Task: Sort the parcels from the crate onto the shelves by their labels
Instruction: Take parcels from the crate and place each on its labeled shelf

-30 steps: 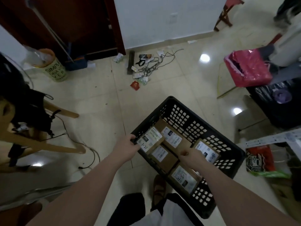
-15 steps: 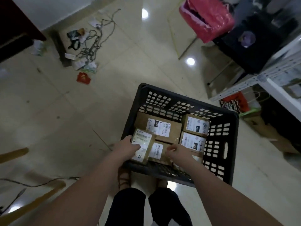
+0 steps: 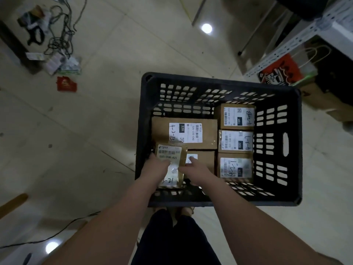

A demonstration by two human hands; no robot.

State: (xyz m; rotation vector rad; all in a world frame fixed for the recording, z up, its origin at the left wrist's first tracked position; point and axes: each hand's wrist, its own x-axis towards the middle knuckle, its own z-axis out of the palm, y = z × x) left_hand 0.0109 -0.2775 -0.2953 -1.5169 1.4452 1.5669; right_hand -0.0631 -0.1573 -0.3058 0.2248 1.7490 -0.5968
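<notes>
A black slotted crate (image 3: 280,150) sits on the tiled floor in front of my feet. Inside lie several brown cardboard parcels with white labels: a wide one marked 4-3-13 (image 3: 206,132), and three stacked along the right, marked 4-2-13 (image 3: 236,116), 4-3-7 (image 3: 236,141) and 4-2-1 (image 3: 236,167). My left hand (image 3: 158,166) grips a small parcel (image 3: 169,155) tilted up at the crate's near left corner. My right hand (image 3: 194,171) rests beside it, forefinger on a half-hidden parcel (image 3: 204,157).
A white metal shelf frame (image 3: 298,39) stands at the upper right, with an orange bag (image 3: 278,71) and a cardboard box (image 3: 321,100) under it. Cables and litter (image 3: 55,41) and a red packet (image 3: 66,84) lie on the floor at left.
My view has turned down and closer over the crate. The small parcel in my left hand has lifted and tilted up from the others; my right hand stays beside it.
</notes>
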